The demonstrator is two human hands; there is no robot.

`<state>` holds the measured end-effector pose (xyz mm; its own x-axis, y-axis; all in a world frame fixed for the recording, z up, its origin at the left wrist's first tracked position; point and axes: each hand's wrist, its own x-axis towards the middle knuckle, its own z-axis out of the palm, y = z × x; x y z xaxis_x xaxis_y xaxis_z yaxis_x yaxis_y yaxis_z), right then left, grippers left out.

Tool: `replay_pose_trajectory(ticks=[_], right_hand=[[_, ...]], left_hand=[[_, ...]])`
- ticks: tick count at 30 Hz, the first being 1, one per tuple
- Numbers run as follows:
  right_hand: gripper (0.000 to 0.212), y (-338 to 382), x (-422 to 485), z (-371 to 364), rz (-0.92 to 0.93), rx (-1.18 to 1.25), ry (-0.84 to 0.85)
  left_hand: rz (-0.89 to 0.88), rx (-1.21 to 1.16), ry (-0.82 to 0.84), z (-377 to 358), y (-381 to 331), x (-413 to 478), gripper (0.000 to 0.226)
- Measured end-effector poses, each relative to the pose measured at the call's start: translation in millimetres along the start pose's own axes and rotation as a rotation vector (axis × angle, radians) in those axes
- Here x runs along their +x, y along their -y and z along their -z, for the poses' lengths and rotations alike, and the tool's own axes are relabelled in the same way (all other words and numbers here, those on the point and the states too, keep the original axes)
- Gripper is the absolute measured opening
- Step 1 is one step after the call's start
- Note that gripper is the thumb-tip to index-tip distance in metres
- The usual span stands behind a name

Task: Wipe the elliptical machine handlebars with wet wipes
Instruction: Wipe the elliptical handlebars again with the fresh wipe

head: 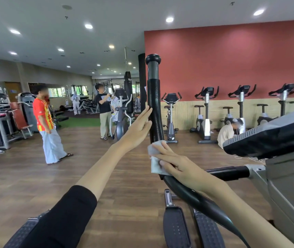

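Note:
A black upright handlebar (153, 104) of the elliptical machine rises in the middle of the view, ending in a round cap at the top. My left hand (139, 127) rests flat against its left side, fingers straight and together, holding nothing. Lower down, my right hand (176, 163) presses a white wet wipe (154, 156) around the bar where it bends toward me. The bar's curved lower part (196, 199) runs down to the right under my right forearm.
The machine's console (267, 138) and grey body (291, 185) stand at the right, its pedals (176, 228) below. Exercise bikes (205, 113) line the red wall. A person in a red shirt (44, 120) and another in black (104, 111) stand on the wooden floor at left.

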<state>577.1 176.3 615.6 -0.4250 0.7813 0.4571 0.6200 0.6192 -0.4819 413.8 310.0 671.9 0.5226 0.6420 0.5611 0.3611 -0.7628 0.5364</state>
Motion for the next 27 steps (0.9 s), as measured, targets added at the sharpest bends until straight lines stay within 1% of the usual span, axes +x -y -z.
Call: replay_pose_trajectory(ticks=[3, 8, 11, 14, 19, 24, 27], right_hand=[[0.04, 0.8, 17.3, 6.9, -0.018, -0.039, -0.021], [0.044, 5.5, 49.6, 7.7, -0.111, -0.123, -0.081], [0.044, 11.3, 33.8, 0.4, -0.108, -0.145, -0.087], [0.049, 14.7, -2.7, -9.3, -0.091, -0.16, -0.018], [0.05, 15.2, -29.3, -15.4, -0.128, -0.062, -0.014], [0.052, 8.9, -14.9, -13.0, -0.2, 0.037, -0.039], [0.055, 6.7, 13.8, -6.9, -0.239, 0.122, -0.101]], left_hand=[[-0.002, 0.023, -0.006, 1.2, 1.2, 0.2, 0.05], [-0.031, 0.035, -0.037, 0.5, 3.7, 2.9, 0.048], [-0.027, 0.051, -0.042, 1.3, 6.9, 4.2, 0.049], [-0.019, 0.05, -0.032, 2.6, 7.9, 2.7, 0.049], [-0.025, 0.066, -0.039, 2.8, 7.6, 2.4, 0.049], [-0.034, 0.1, -0.04, 5.9, 7.2, 3.7, 0.048], [-0.037, 0.115, -0.036, 6.4, 6.9, 5.5, 0.048]])
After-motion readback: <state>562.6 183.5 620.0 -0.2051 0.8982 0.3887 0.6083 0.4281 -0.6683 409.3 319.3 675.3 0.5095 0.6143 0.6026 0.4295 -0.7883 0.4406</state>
